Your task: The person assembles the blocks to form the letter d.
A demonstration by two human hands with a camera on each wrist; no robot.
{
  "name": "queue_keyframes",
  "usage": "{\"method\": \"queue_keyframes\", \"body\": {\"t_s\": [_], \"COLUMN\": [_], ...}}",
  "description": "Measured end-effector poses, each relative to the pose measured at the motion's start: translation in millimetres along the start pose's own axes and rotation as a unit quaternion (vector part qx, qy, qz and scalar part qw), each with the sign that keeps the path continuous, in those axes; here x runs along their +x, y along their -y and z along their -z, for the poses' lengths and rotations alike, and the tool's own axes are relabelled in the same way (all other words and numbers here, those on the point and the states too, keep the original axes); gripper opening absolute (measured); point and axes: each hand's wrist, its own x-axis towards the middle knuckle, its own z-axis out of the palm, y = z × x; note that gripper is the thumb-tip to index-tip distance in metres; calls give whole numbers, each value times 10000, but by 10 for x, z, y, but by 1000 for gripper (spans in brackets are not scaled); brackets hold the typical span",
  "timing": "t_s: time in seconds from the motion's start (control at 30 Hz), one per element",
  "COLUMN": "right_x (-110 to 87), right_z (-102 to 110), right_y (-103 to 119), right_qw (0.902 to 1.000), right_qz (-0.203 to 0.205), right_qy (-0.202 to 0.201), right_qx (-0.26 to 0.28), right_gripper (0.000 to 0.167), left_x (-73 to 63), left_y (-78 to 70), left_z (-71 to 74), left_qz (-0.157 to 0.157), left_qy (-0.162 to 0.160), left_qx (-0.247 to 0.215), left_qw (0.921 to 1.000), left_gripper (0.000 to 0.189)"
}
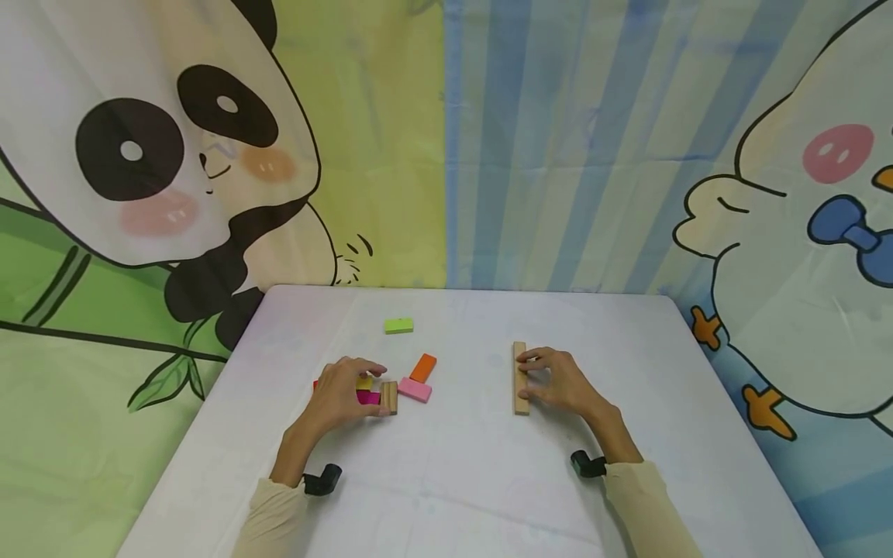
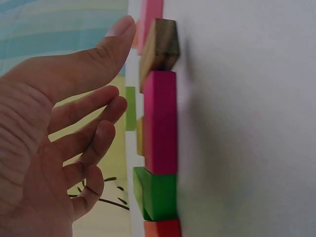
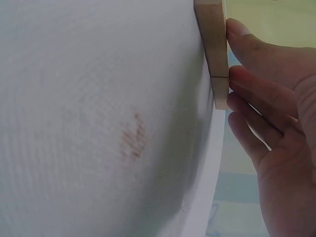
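Note:
My left hand [image 1: 338, 391] hovers over a cluster of coloured blocks, thumb and fingers spread apart with nothing between them. Beside its thumb sits a natural wood block [image 1: 393, 397], touching a magenta block [image 2: 162, 123]. A green block [image 2: 160, 195] and a red block [image 2: 163, 228] continue that line in the left wrist view. A yellow block [image 1: 363, 383] lies behind the magenta one, partly hidden by the hand. On the right, my right hand [image 1: 561, 380] touches a straight strip of plain wooden blocks [image 1: 519, 387] with loosely bent fingers; a seam between two blocks shows in the right wrist view.
A pink block [image 1: 415, 389] and an orange block [image 1: 423, 367] lie against each other right of the cluster. Farther back is a lime green block [image 1: 398, 325]. The white table [image 1: 460, 480] ends at a cartoon-printed cloth backdrop [image 1: 558, 155].

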Motion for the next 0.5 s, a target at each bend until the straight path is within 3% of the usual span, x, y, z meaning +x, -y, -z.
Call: {"method": "queue_keyframes", "body": {"t_s": [0.17, 0.5], "right_x": [-4, 9], "right_z": [3, 6], "right_y": [13, 27], "right_qw": [9998, 9995], "right_qz": [-161, -278], "right_qy": [63, 107], "right_qx": [61, 53], "right_gripper": [49, 49], "left_x": [-51, -9], "left_y": [67, 99], "left_z": [-81, -171], "left_qz": [-100, -233], "left_qy": [12, 50], "left_qx": [123, 183], "left_qw": [9999, 9996], "left_gripper": [68, 58]}}
